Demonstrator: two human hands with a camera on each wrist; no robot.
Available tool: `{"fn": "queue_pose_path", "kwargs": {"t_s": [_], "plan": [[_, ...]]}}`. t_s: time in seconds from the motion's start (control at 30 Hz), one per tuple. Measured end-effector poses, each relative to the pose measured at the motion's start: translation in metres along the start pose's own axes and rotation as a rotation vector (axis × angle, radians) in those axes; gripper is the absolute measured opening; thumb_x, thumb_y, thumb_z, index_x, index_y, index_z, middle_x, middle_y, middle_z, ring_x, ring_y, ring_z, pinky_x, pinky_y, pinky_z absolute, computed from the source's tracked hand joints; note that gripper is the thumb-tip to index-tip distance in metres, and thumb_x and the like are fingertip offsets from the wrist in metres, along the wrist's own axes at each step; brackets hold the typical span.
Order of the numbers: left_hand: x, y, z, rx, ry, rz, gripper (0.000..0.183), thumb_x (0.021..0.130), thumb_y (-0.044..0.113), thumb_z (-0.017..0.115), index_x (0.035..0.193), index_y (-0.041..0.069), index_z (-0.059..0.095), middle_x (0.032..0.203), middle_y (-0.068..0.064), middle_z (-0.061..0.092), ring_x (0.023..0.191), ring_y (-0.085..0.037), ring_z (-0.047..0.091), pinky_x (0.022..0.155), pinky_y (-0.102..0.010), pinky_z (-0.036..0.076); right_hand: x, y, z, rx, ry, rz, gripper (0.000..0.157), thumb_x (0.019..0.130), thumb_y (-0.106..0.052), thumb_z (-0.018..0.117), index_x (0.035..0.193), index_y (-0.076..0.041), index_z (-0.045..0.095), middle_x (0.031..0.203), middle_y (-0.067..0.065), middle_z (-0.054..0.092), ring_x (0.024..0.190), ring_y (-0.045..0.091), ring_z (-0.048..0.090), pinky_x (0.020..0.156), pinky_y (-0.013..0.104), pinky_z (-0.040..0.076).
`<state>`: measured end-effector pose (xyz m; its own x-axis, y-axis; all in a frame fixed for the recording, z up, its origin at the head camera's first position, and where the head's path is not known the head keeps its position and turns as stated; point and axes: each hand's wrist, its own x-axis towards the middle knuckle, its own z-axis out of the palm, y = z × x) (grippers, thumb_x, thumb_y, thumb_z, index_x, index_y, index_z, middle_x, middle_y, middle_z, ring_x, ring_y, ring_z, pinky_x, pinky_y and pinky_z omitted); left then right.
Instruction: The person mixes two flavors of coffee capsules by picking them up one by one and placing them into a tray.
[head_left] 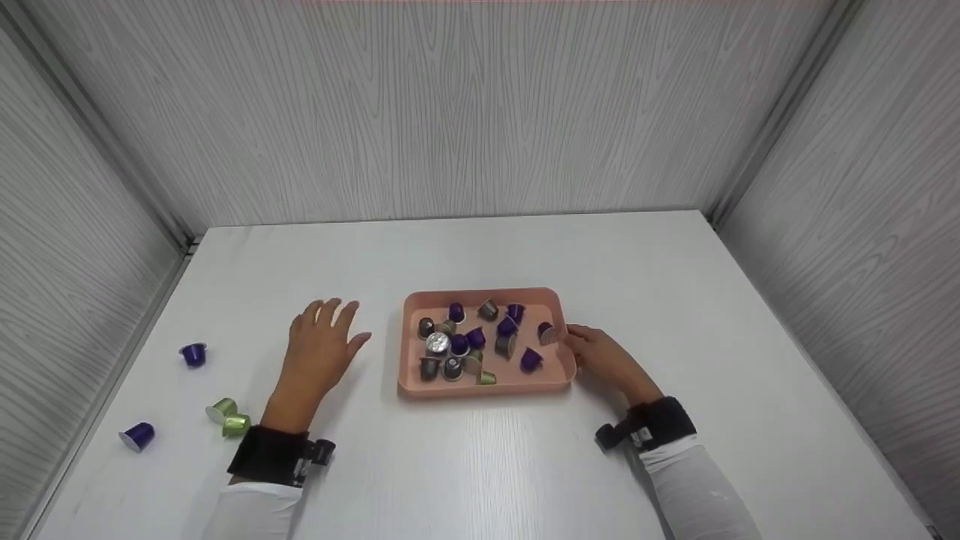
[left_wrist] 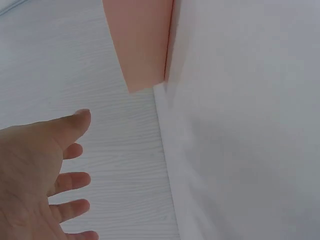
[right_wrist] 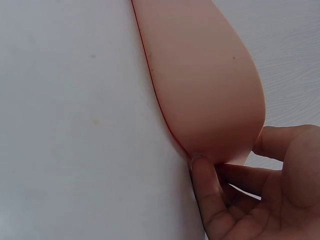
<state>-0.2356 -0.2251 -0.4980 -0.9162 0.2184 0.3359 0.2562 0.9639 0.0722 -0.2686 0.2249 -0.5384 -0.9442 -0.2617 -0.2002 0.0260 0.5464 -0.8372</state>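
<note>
A shallow pink tray (head_left: pixel 487 391) lies on the white table, with several coffee capsules scattered inside it in purple, grey and green. One of them, a capsule with a silver face (head_left: pixel 437 343), stands out near the left side. My right hand (head_left: pixel 606 360) grips the tray's right end; in the right wrist view its fingers (right_wrist: pixel 205 177) are at the tray's lower edge and rim. To the left of the tray, my left hand (head_left: pixel 319 352) hovers with fingers spread and holds nothing. In the left wrist view its fingertips are apart from the tray's outer wall (left_wrist: pixel 140 50).
Loose capsules lie on the table's left side: a purple one (head_left: pixel 194 355) farther back, another purple one (head_left: pixel 138 436) nearer, and two green ones, one of them a bright green capsule (head_left: pixel 236 425), beside the left wrist. Grey wood-grain panels (head_left: pixel 450 112) enclose the table at the back and sides.
</note>
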Motion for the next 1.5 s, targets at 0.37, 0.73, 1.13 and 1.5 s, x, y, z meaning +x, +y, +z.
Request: {"fn": "queue_pose_path", "kwargs": {"t_s": [0.37,0.73,1.13,1.5], "plan": [[-0.035,-0.027,-0.018,0.036,-0.147,-0.084,0.071,0.096,0.049,0.056,0.151,0.010,0.035,0.151,-0.028,0.030,0.139,-0.052,0.017,0.102,-0.077,0.013,0.001,-0.002,0.000,-0.033,0.005,0.037,0.055,0.100,-0.050,0.046,0.142,-0.014,0.053,0.087,0.005,0.061,0.081,0.019,0.054,0.072,0.032,0.041],[-0.072,-0.058,-0.029,-0.056,-0.350,-0.215,0.085,0.096,0.065,0.039,0.157,0.011,0.015,0.156,-0.031,0.009,0.139,-0.059,0.001,0.095,-0.083,0.002,0.000,-0.001,0.001,-0.011,0.000,0.022,0.048,0.102,-0.044,0.044,0.139,-0.017,0.055,0.081,0.002,0.059,0.076,0.018,0.052,0.070,0.032,0.041],[-0.102,-0.083,-0.039,-0.122,-0.531,-0.289,0.092,0.096,0.070,0.028,0.154,0.000,0.012,0.149,-0.042,0.007,0.129,-0.069,0.005,0.087,-0.083,0.023,0.001,-0.001,0.000,-0.013,-0.001,0.002,0.049,0.102,-0.044,0.045,0.141,-0.015,0.054,0.074,0.000,0.056,0.069,0.016,0.050,0.066,0.030,0.041],[-0.111,-0.086,-0.043,-0.085,-0.532,-0.216,0.054,0.101,0.019,0.052,0.141,-0.013,0.036,0.135,-0.046,0.034,0.116,-0.066,0.038,0.093,-0.068,0.038,0.001,0.000,0.001,-0.026,0.003,-0.016,0.050,0.103,-0.046,0.044,0.141,-0.016,0.055,0.072,0.000,0.055,0.066,0.016,0.048,0.065,0.030,0.039]]}}
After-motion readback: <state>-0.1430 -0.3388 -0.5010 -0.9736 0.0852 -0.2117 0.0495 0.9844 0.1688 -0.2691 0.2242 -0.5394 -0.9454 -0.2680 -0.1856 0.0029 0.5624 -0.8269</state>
